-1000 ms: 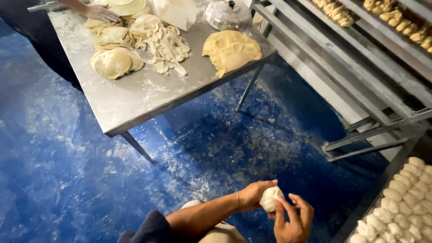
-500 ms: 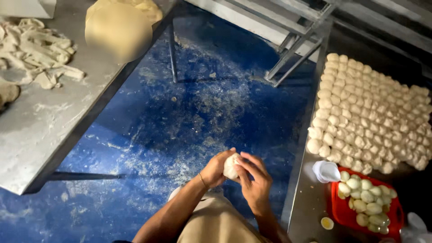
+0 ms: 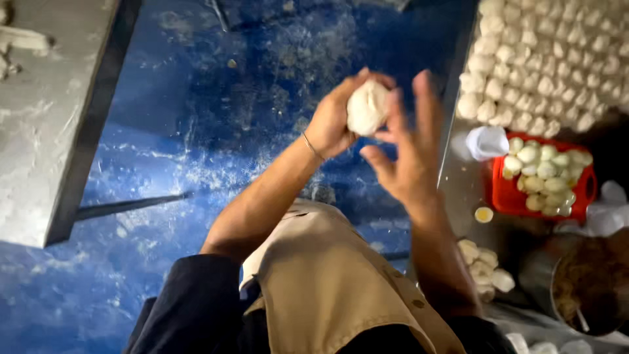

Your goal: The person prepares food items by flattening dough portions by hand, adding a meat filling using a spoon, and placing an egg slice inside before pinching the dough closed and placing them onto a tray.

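Head view, looking down. I see the dough ball (image 3: 367, 107) held in the air between my two hands, above the blue floor (image 3: 164, 164) and not resting on any tabletop. My left hand (image 3: 335, 118) is curled round the ball's left side and underside, fingers closed on it, so this hand carries it. My right hand (image 3: 409, 154) lies just to the right of and below the ball, fingers spread and open; only its fingertips (image 3: 395, 108) appear to meet the dough, though I cannot tell how firmly. The ball is roughly round, slightly taller than wide, so I read no marked long axis. It sits nearer the left palm than the right. To the right of the right hand, on the steel tabletop (image 3: 458, 190), lie rows of finished dough balls (image 3: 550, 59), well apart from the hands, and nearer, a red tray (image 3: 504, 196) of pale filling balls (image 3: 544, 174).
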